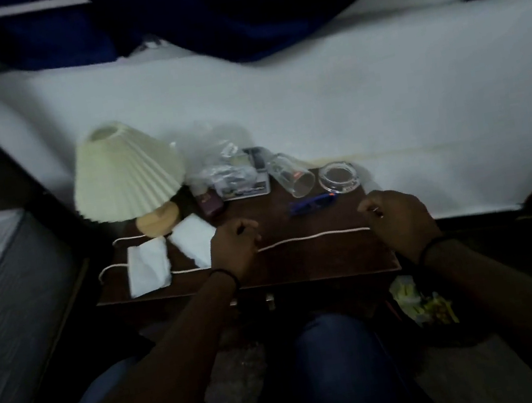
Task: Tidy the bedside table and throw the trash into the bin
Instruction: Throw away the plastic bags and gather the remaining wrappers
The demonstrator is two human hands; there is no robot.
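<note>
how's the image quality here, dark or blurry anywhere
Head view: very dim, underexposed, with arms and floor near black; the white bed sheet and lamp shade are the brightest areas. Soft motion blur throughout, so the clutter by the glass is hard to read. Wide-angle bending curves the edges. The cord between both hands stays legible.

On the dark bedside table (301, 261), the left hand (235, 245) and right hand (394, 216) each pinch a white cord (311, 237) stretched taut between them. Left of the cord lie two crumpled tissues (148, 267); behind them stands a pleated lamp (126, 174). Beyond the cord lie a tipped glass (289, 173) and an ashtray (340, 176).
</note>
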